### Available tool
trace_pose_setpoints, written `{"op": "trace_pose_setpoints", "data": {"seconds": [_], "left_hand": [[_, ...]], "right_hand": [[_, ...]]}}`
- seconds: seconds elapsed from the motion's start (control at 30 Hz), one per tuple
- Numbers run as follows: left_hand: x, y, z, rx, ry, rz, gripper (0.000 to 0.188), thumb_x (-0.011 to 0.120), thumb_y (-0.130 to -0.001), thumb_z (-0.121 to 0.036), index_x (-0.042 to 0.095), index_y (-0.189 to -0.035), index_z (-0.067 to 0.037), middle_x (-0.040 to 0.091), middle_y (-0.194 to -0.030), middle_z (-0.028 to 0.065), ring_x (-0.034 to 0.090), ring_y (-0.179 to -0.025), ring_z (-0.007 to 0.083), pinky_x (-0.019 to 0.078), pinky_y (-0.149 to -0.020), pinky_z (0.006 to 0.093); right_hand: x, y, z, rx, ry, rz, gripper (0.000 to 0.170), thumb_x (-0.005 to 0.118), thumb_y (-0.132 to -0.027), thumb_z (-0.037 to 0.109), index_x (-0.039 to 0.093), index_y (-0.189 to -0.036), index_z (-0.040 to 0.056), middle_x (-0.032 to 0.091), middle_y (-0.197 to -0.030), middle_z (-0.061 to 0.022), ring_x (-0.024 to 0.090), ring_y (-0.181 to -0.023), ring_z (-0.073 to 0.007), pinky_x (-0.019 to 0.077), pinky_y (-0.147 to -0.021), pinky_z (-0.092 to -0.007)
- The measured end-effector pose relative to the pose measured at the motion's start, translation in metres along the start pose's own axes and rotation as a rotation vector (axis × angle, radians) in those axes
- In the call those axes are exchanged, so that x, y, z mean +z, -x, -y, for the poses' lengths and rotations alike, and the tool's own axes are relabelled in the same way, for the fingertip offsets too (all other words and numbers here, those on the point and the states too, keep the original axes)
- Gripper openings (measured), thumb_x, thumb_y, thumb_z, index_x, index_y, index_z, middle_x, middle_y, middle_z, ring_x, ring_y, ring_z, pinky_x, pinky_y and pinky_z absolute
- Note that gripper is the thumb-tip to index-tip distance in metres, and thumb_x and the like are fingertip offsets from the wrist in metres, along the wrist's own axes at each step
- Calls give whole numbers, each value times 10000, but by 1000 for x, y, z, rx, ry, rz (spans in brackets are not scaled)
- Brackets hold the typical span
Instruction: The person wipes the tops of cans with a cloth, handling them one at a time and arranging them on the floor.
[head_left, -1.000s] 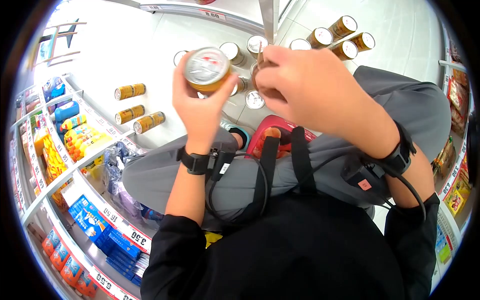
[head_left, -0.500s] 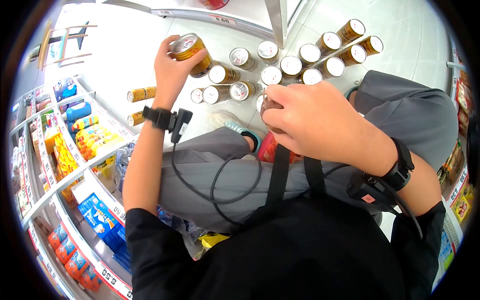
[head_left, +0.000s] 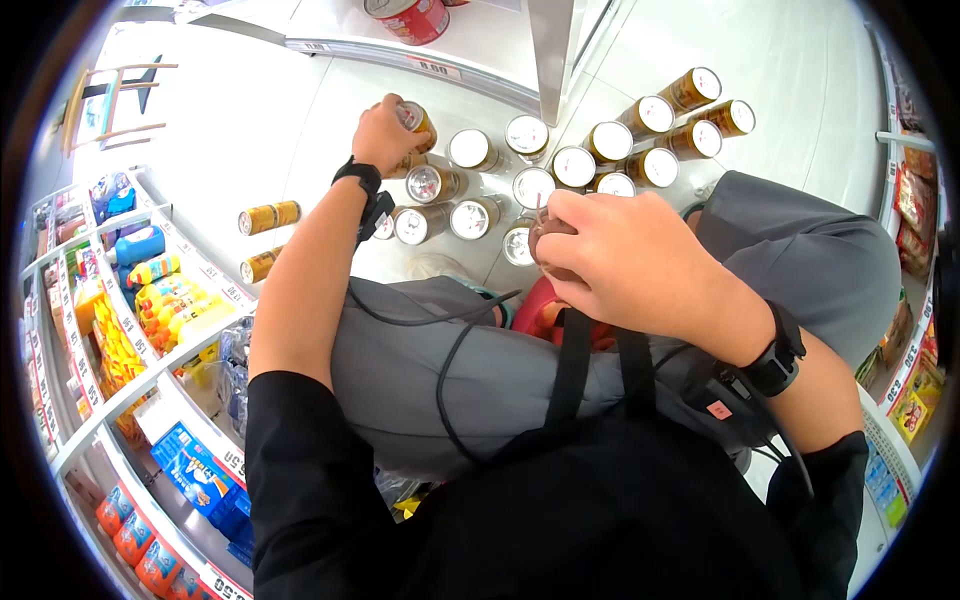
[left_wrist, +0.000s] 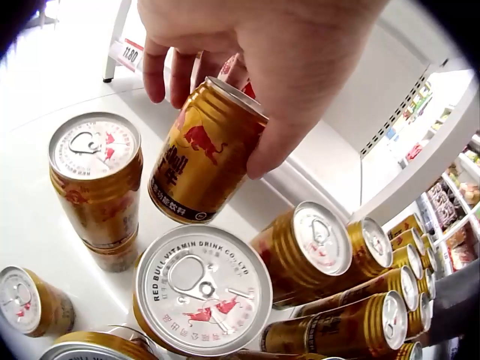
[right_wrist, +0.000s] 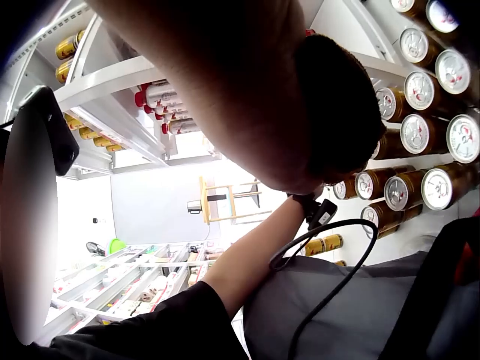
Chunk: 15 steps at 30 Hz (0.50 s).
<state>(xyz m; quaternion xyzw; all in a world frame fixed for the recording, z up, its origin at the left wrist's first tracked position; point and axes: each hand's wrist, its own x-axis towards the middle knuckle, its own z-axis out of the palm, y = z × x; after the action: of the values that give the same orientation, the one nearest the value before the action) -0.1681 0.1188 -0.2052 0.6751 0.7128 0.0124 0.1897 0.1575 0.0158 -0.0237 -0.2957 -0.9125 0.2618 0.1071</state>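
My left hand grips a gold Red Bull drink can by its upper part, thumb on one side and fingers on the other. The can leans slightly in the left wrist view, beside another standing can and close over the white floor. In the head view it is at the far left end of a group of standing gold cans. My right hand holds a dark brown, rounded thing with a rough surface, above the near cans; its kind I cannot tell.
Two gold cans lie on their sides to the left. Ahead stands a white shelf post, with a red tin on the shelf. Stocked shelves run along the left, more on the right. A cable loops over the grey trousers.
My left hand has carried the can from in front of me out and down to the far left of the can group. My right hand keeps the brown thing, sitting slightly lower in view.
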Motion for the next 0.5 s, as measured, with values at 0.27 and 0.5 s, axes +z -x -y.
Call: {"op": "trace_pose_setpoints", "data": {"seconds": [0.27,0.5], "left_hand": [[32,-18,-9,-75,-186,77,586,811,-668,-322,537,-1118,-66,677,-1065,138,599,-1081,335,500,-885,457],[51,-20,-15,14,-352,76,433,715,-796,-368,537,-1057,-71,701,-976,150,622,-1015,340,471,-851,486]], "right_hand": [[3,-7,-2,28,-22,7,111,682,-753,156,602,-730,83,548,-825,-51,633,-751,-228,500,-568,-373],[3,-5,-4,28,-37,23,119,681,-747,157,600,-725,74,547,-828,-62,623,-762,-235,504,-588,-367]]}}
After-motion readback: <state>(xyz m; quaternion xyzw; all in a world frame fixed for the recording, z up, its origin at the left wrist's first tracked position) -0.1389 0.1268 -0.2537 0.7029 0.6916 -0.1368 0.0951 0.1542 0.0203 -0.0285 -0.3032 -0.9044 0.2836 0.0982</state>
